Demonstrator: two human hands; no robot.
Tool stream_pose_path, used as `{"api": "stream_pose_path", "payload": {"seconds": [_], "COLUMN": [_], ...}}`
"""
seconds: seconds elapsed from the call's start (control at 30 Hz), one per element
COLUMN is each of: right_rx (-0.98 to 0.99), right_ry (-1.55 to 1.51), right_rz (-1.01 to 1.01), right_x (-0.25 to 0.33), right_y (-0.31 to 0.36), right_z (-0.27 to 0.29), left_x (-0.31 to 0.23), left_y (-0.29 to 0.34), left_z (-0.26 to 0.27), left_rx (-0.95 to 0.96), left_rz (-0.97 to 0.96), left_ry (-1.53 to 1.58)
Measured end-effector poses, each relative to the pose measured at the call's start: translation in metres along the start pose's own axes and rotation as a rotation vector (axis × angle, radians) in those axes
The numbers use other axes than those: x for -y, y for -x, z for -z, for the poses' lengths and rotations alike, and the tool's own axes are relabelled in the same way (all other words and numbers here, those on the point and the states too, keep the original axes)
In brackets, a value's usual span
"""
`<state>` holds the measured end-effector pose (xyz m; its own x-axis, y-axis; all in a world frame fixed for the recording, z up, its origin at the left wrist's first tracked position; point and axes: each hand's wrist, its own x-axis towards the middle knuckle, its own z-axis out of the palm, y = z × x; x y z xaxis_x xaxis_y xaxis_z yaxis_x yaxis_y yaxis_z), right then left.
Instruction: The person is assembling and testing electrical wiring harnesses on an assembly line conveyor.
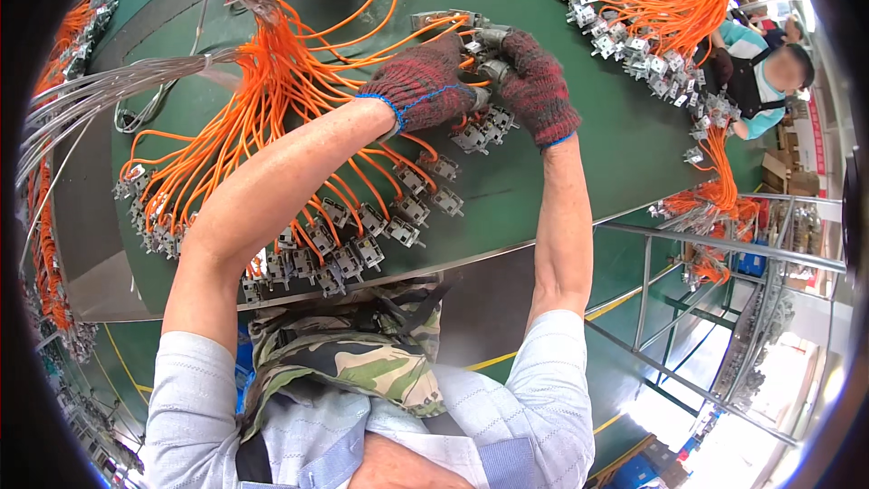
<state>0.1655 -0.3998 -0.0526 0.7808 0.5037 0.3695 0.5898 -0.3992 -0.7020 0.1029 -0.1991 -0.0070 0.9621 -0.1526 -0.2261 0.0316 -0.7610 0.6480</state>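
Both my hands wear dark red and grey knitted gloves and meet over the green table. My left hand is closed, its fingers curled around a metal cable-end fitting that is mostly hidden. Opposite it, my right hand has its fingertips pressed on another silver fitting. Orange cables fan out from a bundle, many ending in boxy silver metal fittings along the near table edge. Just below the hands lies a small cluster of similar fittings. More fittings lie beyond my left hand.
The green table has a metal front edge close to my body. Grey wires run off to the left. Another orange cable bundle lies at the far right, near a co-worker. Metal rails stand to the right.
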Motion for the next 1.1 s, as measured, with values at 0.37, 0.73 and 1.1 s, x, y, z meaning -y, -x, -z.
{"api": "stream_pose_path", "payload": {"seconds": [0.37,0.73,1.1], "right_rx": [0.06,0.161,0.103], "right_ry": [0.041,0.086,0.464], "right_rz": [-0.042,-0.378,-0.425], "right_x": [-0.01,-0.017,0.012], "right_y": [-0.011,0.021,0.048], "right_z": [0.005,-0.013,-0.018], "left_x": [0.031,0.046,0.037], "left_y": [-0.025,-0.018,-0.003], "left_z": [-0.002,-0.01,-0.015], "left_rx": [0.246,0.459,-0.365], "left_rz": [0.019,-0.005,-0.498], "left_ry": [0.42,0.646,0.015]}}
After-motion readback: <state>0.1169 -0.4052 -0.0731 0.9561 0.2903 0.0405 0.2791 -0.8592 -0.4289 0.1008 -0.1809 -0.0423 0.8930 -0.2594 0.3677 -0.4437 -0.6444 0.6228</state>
